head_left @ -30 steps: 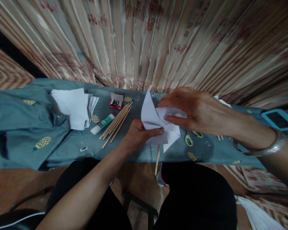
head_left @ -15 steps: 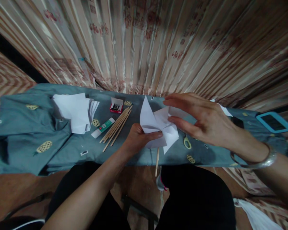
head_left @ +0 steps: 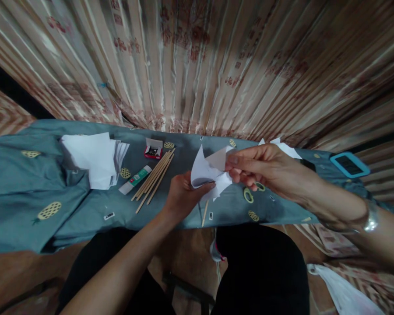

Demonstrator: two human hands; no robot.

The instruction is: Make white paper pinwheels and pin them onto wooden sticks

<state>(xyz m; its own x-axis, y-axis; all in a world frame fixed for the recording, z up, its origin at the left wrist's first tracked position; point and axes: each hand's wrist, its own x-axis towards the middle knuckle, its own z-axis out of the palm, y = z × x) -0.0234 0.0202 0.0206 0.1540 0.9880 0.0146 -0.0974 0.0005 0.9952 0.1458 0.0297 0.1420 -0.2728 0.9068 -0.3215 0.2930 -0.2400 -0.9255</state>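
Note:
A white paper pinwheel (head_left: 203,169) with curled blades is held up over the cloth-covered table. My left hand (head_left: 184,192) is closed on its left side, the thumb pressed across the paper near the centre. Below the paper a thin wooden stick (head_left: 205,213) juts down toward the table's front edge; its upper end is hidden. My right hand (head_left: 262,168) pinches a blade at the pinwheel's right side between thumb and fingers. Just under that hand lie scissors with pale green handles (head_left: 248,195), their blades out of sight.
Left of my hands are wooden sticks (head_left: 156,177), a green and white glue tube (head_left: 135,180), a small red box of metal pins (head_left: 153,149) and a stack of white paper (head_left: 93,159). At right lies a blue-framed device (head_left: 350,165). A pleated curtain (head_left: 184,78) hangs behind the table.
My right hand, open and apart from the paper before, has closed on a right blade of the pinwheel. The view has shifted slightly, and the scissors' second handle loop now shows.

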